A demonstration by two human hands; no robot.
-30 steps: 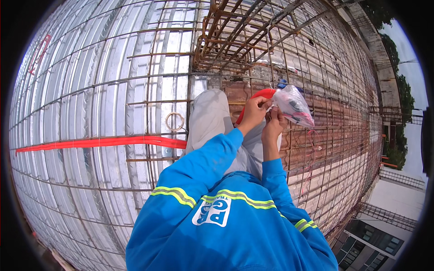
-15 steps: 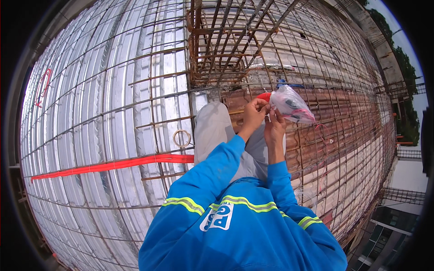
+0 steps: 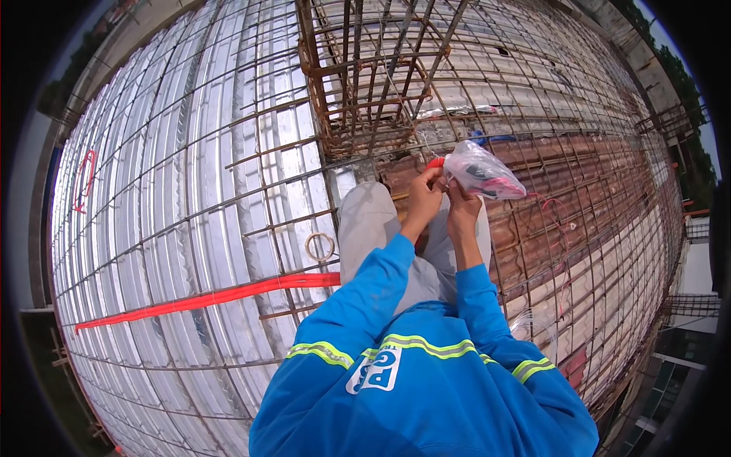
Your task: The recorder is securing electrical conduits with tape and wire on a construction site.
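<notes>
Both my hands are raised in front of me over my grey trouser legs. My left hand (image 3: 425, 192) and my right hand (image 3: 462, 204) pinch the mouth of a clear plastic bag (image 3: 481, 170) that holds red and dark small parts. The bag sticks out to the right of my fingers. My blue sleeves with yellow reflective bands come up from the lower edge. What my fingertips do at the bag's mouth is too small to tell.
I stand on a rebar grid over corrugated metal decking (image 3: 175, 213). A rebar column cage (image 3: 365, 84) rises just ahead. A red conduit (image 3: 205, 298) runs across at the left, a wire coil (image 3: 319, 247) lies beside my left leg. The deck edge drops at right.
The view has tilted and shifted, so the red conduit and cage sit lower and more to the left. My hands stay together on the bag, held at about the same place.
</notes>
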